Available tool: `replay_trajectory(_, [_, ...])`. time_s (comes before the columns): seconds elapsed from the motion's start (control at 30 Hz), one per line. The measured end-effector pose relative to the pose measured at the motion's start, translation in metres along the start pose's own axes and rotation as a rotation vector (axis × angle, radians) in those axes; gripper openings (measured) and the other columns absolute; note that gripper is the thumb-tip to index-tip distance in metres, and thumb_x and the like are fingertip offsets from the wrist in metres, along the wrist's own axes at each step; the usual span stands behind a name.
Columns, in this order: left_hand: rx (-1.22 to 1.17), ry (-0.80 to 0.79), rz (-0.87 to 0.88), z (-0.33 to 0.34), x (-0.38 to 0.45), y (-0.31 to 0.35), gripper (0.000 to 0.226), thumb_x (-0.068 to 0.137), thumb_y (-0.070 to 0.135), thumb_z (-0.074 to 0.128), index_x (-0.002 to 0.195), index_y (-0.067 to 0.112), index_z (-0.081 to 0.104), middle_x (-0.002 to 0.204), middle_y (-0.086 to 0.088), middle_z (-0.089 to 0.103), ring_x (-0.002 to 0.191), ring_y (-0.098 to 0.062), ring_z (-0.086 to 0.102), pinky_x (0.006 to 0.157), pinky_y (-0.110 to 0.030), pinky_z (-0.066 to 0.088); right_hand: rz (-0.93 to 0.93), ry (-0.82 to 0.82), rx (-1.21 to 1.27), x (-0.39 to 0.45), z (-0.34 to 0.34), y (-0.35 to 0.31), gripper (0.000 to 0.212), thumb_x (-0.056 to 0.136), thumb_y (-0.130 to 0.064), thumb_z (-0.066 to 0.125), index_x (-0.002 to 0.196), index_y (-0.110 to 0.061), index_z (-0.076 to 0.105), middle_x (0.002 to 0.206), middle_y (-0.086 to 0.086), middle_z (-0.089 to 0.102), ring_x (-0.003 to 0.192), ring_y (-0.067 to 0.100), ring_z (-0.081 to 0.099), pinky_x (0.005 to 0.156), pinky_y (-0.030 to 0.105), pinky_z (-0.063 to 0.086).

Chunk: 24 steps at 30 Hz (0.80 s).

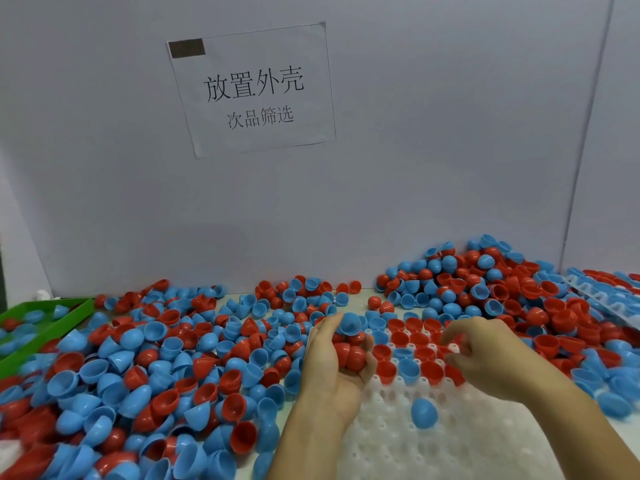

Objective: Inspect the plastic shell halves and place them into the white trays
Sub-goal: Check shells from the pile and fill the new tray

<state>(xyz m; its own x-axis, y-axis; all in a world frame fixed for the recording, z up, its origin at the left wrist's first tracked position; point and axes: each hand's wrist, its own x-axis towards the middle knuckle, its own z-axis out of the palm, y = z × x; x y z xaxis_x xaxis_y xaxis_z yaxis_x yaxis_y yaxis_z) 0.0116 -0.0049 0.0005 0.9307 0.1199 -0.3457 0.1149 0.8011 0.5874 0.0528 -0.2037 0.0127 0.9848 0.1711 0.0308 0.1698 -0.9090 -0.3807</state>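
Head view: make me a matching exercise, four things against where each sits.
Things:
1. green tray
2. paper sign
3. lone blue shell half
4. red shell halves

Places:
A. taped to the back wall
B. on the white tray's near, unfilled part
C. far left of the table
D. in the left hand's grip

Pairs: 1-C, 2-A, 3-B, 4-D

I am looking down at my left hand (334,362), which is cupping a clutch of red shell halves (349,353) with a blue shell half (349,323) pinched at the fingertips. My right hand (485,355) is hovering with curled fingers over the white tray (450,445), whose far rows are holding red and blue halves. One blue half (424,412) is lying loose on the tray's empty sockets. Loose halves are covering the bench around me, and a green tray (48,317) is sitting at far left.
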Motion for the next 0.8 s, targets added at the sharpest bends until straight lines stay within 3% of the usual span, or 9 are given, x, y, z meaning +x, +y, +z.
replay_trajectory(0.07, [-0.026, -0.006, -0.009, 0.001, -0.003, 0.002, 0.041, 0.092, 0.027, 0.069, 0.128, 0.008, 0.062, 0.086, -0.016, 0.065, 0.051, -0.019, 0.066, 0.037, -0.024, 0.047, -0.096, -0.21, 0.145, -0.01, -0.011, -0.01, 0.02, 0.086, -0.034, 0.074, 0.103, -0.039, 0.066, 0.085, -0.01, 0.069, 0.07, 0.0, 0.063, 0.059, 0.013, 0.048])
replay_trajectory(0.13, [-0.047, -0.013, -0.021, 0.001, -0.005, 0.003, 0.039, 0.093, 0.028, 0.067, 0.123, 0.003, 0.063, 0.077, -0.015, 0.067, 0.052, -0.019, 0.066, 0.036, -0.024, 0.047, -0.123, -0.471, 0.154, -0.02, -0.015, -0.024, 0.027, 0.078, -0.039, 0.08, 0.1, -0.045, 0.067, 0.088, -0.011, 0.067, 0.076, 0.001, 0.062, 0.064, 0.015, 0.047])
replay_trajectory(0.2, [-0.058, -0.019, -0.027, 0.001, -0.006, 0.005, 0.038, 0.095, 0.03, 0.066, 0.119, 0.001, 0.065, 0.069, -0.014, 0.067, 0.051, -0.018, 0.065, 0.035, -0.023, 0.046, -0.141, -0.571, 0.068, -0.024, -0.01, -0.035, 0.031, 0.074, -0.037, 0.084, 0.1, -0.045, 0.07, 0.095, -0.014, 0.065, 0.084, 0.004, 0.06, 0.068, 0.015, 0.045])
replay_trajectory(0.33, [-0.047, -0.024, -0.025, 0.001, -0.005, 0.004, 0.036, 0.096, 0.031, 0.064, 0.116, 0.001, 0.065, 0.066, -0.014, 0.067, 0.05, -0.018, 0.065, 0.035, -0.022, 0.045, -0.175, -0.49, -0.022, -0.018, 0.003, -0.043, 0.023, 0.078, -0.031, 0.083, 0.099, -0.035, 0.075, 0.099, -0.015, 0.067, 0.087, 0.006, 0.061, 0.069, 0.015, 0.047])
replay_trajectory(0.4, [-0.031, -0.018, -0.015, -0.001, -0.003, 0.003, 0.037, 0.095, 0.03, 0.065, 0.119, 0.002, 0.064, 0.069, -0.014, 0.067, 0.051, -0.018, 0.065, 0.035, -0.022, 0.046, -0.208, -0.457, 0.018, -0.018, 0.001, -0.039, 0.015, 0.081, -0.032, 0.08, 0.093, -0.039, 0.073, 0.096, -0.015, 0.069, 0.083, 0.004, 0.063, 0.068, 0.016, 0.048])
replay_trajectory(0.47, [0.003, -0.018, -0.001, -0.001, -0.001, 0.003, 0.037, 0.094, 0.028, 0.066, 0.122, 0.004, 0.063, 0.077, -0.016, 0.066, 0.053, -0.019, 0.065, 0.036, -0.023, 0.046, -0.245, -0.351, 0.131, -0.018, -0.003, -0.032, 0.012, 0.085, -0.032, 0.076, 0.09, -0.042, 0.071, 0.094, -0.014, 0.068, 0.079, -0.001, 0.063, 0.066, 0.016, 0.049])
replay_trajectory(0.6, [0.167, -0.031, 0.117, -0.002, 0.001, 0.0, 0.025, 0.091, 0.016, 0.071, 0.115, 0.017, 0.065, 0.099, -0.016, 0.067, 0.06, -0.02, 0.068, 0.043, -0.026, 0.049, -0.257, -0.01, 0.559, -0.014, -0.005, -0.03, 0.021, 0.095, -0.021, 0.065, 0.107, -0.038, 0.067, 0.109, -0.014, 0.065, 0.085, -0.004, 0.069, 0.069, 0.014, 0.055])
replay_trajectory(0.7, [0.318, -0.07, 0.216, -0.002, 0.001, -0.005, 0.031, 0.085, 0.01, 0.077, 0.111, 0.024, 0.065, 0.101, -0.014, 0.072, 0.074, -0.023, 0.069, 0.049, -0.029, 0.051, -0.284, 0.034, 0.811, -0.012, 0.001, -0.038, 0.03, 0.095, -0.011, 0.063, 0.114, -0.035, 0.066, 0.116, -0.012, 0.066, 0.088, 0.0, 0.071, 0.067, 0.014, 0.055])
replay_trajectory(0.8, [0.422, -0.119, 0.29, -0.003, 0.0, -0.007, 0.039, 0.082, 0.008, 0.08, 0.111, 0.028, 0.063, 0.11, -0.015, 0.071, 0.083, -0.025, 0.071, 0.054, -0.03, 0.053, -0.295, 0.014, 0.844, -0.011, 0.008, -0.043, 0.034, 0.094, -0.007, 0.064, 0.116, -0.033, 0.068, 0.12, -0.013, 0.065, 0.093, 0.002, 0.071, 0.071, 0.018, 0.057])
